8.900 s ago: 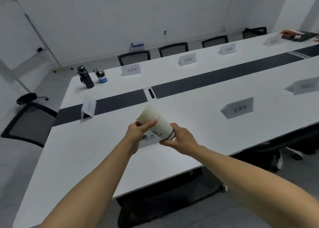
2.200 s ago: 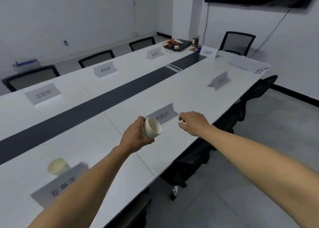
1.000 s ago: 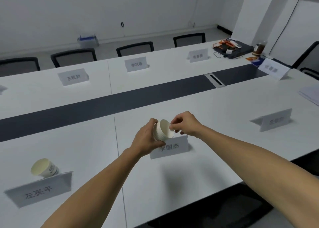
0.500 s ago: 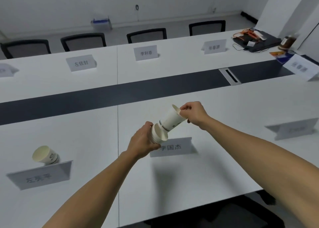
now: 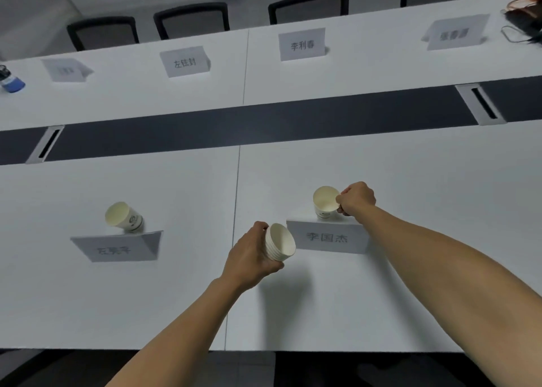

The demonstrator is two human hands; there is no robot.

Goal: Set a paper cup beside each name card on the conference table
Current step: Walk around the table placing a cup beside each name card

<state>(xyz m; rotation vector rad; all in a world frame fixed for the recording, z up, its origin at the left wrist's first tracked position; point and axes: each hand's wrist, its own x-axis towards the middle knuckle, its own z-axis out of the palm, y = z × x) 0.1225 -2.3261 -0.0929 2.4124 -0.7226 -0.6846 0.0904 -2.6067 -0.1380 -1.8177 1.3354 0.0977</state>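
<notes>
My left hand [image 5: 252, 257] grips a stack of white paper cups [image 5: 280, 246], mouths pointing right, just left of the near name card [image 5: 328, 237]. My right hand [image 5: 356, 199] pinches the rim of a single paper cup [image 5: 324, 202] that stands upright right behind that card; whether it rests on the table I cannot tell. Another paper cup [image 5: 124, 218] stands behind the left name card [image 5: 117, 249]. Three more name cards [image 5: 302, 45] line the far side with no cups beside them.
The white conference table [image 5: 176, 298] has a dark centre strip [image 5: 264, 128] with two cable slots. Black chairs [image 5: 190, 20] stand along the far side. A blue object [image 5: 11, 81] is at far left, dark items with cables [image 5: 528, 17] at far right.
My right hand has pulled one cup off the stack and carried it down behind the near name card. My left hand kept the stack. The view tilted down toward the table.
</notes>
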